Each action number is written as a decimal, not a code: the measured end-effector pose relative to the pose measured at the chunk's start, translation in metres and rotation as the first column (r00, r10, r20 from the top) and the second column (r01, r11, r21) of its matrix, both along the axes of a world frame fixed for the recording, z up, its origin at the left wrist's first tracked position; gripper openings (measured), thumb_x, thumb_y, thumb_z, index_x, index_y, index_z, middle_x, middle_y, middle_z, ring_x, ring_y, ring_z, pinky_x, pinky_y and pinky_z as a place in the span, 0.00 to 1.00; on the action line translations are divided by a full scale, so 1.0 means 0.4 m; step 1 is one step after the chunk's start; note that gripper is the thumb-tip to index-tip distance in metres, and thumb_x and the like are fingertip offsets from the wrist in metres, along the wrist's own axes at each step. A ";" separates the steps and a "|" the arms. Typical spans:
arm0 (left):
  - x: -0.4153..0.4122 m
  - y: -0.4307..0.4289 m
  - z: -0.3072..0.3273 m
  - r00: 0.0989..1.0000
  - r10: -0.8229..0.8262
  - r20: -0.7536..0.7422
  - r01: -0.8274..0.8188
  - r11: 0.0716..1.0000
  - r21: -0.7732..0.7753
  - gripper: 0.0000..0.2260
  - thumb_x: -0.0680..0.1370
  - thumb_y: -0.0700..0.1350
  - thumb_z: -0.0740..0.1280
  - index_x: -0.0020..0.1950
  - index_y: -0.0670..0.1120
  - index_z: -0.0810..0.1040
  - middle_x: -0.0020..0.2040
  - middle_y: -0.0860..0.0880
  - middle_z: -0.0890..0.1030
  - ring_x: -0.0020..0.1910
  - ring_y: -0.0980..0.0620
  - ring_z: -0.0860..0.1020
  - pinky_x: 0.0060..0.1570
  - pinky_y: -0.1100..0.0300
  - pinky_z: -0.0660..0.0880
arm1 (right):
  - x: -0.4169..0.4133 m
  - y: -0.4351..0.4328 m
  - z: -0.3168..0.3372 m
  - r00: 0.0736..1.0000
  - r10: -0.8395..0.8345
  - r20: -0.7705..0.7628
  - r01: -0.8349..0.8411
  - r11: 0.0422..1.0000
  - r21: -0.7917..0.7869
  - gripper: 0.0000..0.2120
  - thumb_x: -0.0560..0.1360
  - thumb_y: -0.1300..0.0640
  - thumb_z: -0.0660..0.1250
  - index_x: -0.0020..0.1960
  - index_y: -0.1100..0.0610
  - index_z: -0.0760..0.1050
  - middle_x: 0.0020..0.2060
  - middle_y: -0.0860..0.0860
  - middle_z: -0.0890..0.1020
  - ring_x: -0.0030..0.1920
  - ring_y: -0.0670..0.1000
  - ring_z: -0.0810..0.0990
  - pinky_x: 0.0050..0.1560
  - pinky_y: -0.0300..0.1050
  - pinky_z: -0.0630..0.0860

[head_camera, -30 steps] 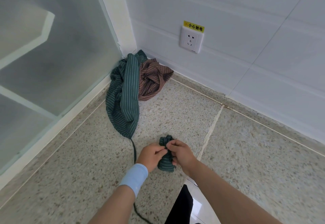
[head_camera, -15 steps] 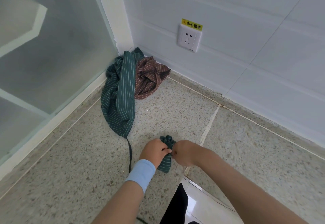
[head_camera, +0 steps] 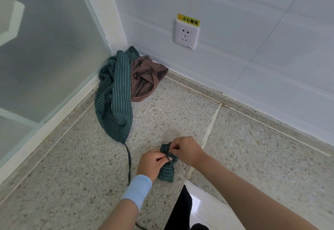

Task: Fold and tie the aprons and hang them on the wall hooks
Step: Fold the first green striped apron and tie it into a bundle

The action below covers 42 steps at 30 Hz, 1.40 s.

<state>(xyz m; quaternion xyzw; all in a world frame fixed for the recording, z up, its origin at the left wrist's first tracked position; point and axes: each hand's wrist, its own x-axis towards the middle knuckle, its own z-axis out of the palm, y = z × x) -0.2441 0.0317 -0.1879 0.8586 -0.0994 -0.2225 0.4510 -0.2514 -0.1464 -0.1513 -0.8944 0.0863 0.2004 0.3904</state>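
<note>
the left hand [head_camera: 152,163] and right hand [head_camera: 187,151] meet over the rolled green apron [head_camera: 166,173] on the floor [head_camera: 253,157], each pinching its tie [head_camera: 169,156]. the roll's long axis runs toward the person, between the hands; a heap of aprons [head_camera: 115,103] lies in the corner.

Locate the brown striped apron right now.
Head view, upper centre-left: the brown striped apron lies crumpled on the floor in the corner, below and left of the wall socket, touching the loose green apron on its left.
</note>
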 end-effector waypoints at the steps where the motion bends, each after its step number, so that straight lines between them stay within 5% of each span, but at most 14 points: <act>1: -0.008 -0.001 -0.001 0.998 0.054 -0.018 -0.055 0.998 -0.026 0.04 0.74 0.45 0.75 0.40 0.47 0.87 0.35 0.52 0.80 0.36 0.56 0.77 0.38 0.63 0.74 | -0.015 0.000 -0.007 1.000 -0.028 -0.002 0.028 1.000 0.013 0.03 0.76 0.56 0.71 0.46 0.54 0.84 0.39 0.46 0.83 0.35 0.43 0.78 0.35 0.33 0.75; 6: -0.043 -0.019 -0.006 0.983 0.138 -0.119 -0.152 0.981 -0.118 0.05 0.74 0.44 0.74 0.47 0.52 0.87 0.41 0.51 0.83 0.41 0.54 0.81 0.43 0.57 0.80 | -0.094 0.006 -0.032 0.990 -0.113 -0.084 0.123 0.985 0.119 0.06 0.79 0.57 0.67 0.46 0.52 0.82 0.35 0.46 0.79 0.33 0.42 0.74 0.34 0.29 0.70; 10: -0.055 -0.033 0.021 0.958 0.164 -0.236 -0.198 0.971 -0.131 0.06 0.77 0.42 0.70 0.48 0.52 0.85 0.40 0.49 0.83 0.34 0.54 0.80 0.39 0.58 0.80 | -0.119 0.015 -0.033 0.970 -0.213 -0.120 0.233 0.952 0.199 0.12 0.78 0.63 0.64 0.43 0.46 0.78 0.33 0.44 0.78 0.30 0.40 0.74 0.37 0.35 0.74; 14: -0.042 -0.034 0.046 0.955 0.114 -0.273 -0.128 0.991 -0.034 0.05 0.79 0.41 0.66 0.45 0.46 0.80 0.31 0.52 0.79 0.29 0.56 0.76 0.34 0.64 0.75 | -0.143 0.051 -0.040 0.970 -0.242 0.009 0.238 0.962 0.136 0.11 0.72 0.62 0.69 0.50 0.49 0.75 0.43 0.46 0.80 0.37 0.43 0.76 0.38 0.31 0.73; 18: -0.041 -0.031 0.073 0.884 0.148 -0.443 -0.195 0.979 -0.062 0.12 0.81 0.39 0.63 0.36 0.43 0.73 0.31 0.47 0.74 0.25 0.54 0.70 0.28 0.64 0.68 | -0.149 0.075 -0.040 0.879 -0.457 0.135 0.433 0.885 0.174 0.19 0.70 0.63 0.73 0.53 0.47 0.69 0.51 0.43 0.74 0.37 0.44 0.77 0.38 0.32 0.74; 23: -0.047 -0.020 0.084 0.653 0.165 -0.739 -0.382 0.915 -0.133 0.07 0.81 0.40 0.64 0.43 0.42 0.77 0.33 0.48 0.75 0.27 0.53 0.69 0.32 0.62 0.66 | -0.178 0.064 -0.050 0.891 -0.169 0.421 0.166 0.985 0.045 0.10 0.71 0.64 0.71 0.50 0.53 0.81 0.50 0.44 0.74 0.39 0.40 0.75 0.40 0.25 0.71; 30: -0.081 -0.014 0.079 0.487 0.142 -0.862 -0.558 0.810 -0.182 0.05 0.82 0.38 0.62 0.47 0.41 0.75 0.34 0.47 0.75 0.28 0.53 0.72 0.25 0.65 0.69 | -0.183 0.064 -0.075 0.920 -0.051 0.389 0.068 0.997 -0.029 0.06 0.75 0.59 0.72 0.49 0.52 0.86 0.45 0.46 0.81 0.43 0.44 0.80 0.47 0.34 0.77; 34: -0.087 -0.019 0.074 0.471 0.153 -0.869 -0.577 0.798 -0.173 0.04 0.83 0.37 0.61 0.49 0.40 0.73 0.34 0.46 0.75 0.28 0.52 0.74 0.24 0.64 0.72 | -0.196 0.067 -0.073 0.913 -0.040 0.407 0.091 0.990 -0.108 0.04 0.76 0.56 0.70 0.48 0.53 0.84 0.45 0.46 0.81 0.40 0.47 0.81 0.40 0.34 0.74; 38: -0.080 -0.020 0.072 0.467 0.187 -0.864 -0.544 0.831 -0.115 0.05 0.82 0.41 0.62 0.47 0.43 0.72 0.33 0.48 0.72 0.24 0.56 0.65 0.19 0.67 0.56 | -0.201 0.057 -0.064 0.933 0.106 0.345 -0.005 0.960 -0.280 0.09 0.81 0.50 0.62 0.53 0.54 0.77 0.48 0.47 0.76 0.37 0.49 0.78 0.35 0.42 0.73; 42: -0.081 -0.026 0.068 0.615 0.296 -0.731 -0.457 0.889 -0.025 0.07 0.78 0.47 0.69 0.44 0.44 0.78 0.34 0.49 0.72 0.25 0.56 0.64 0.20 0.65 0.58 | -0.196 0.056 -0.071 0.908 0.307 0.286 -0.159 0.883 -0.442 0.20 0.80 0.46 0.47 0.51 0.55 0.74 0.45 0.51 0.75 0.35 0.52 0.77 0.31 0.45 0.73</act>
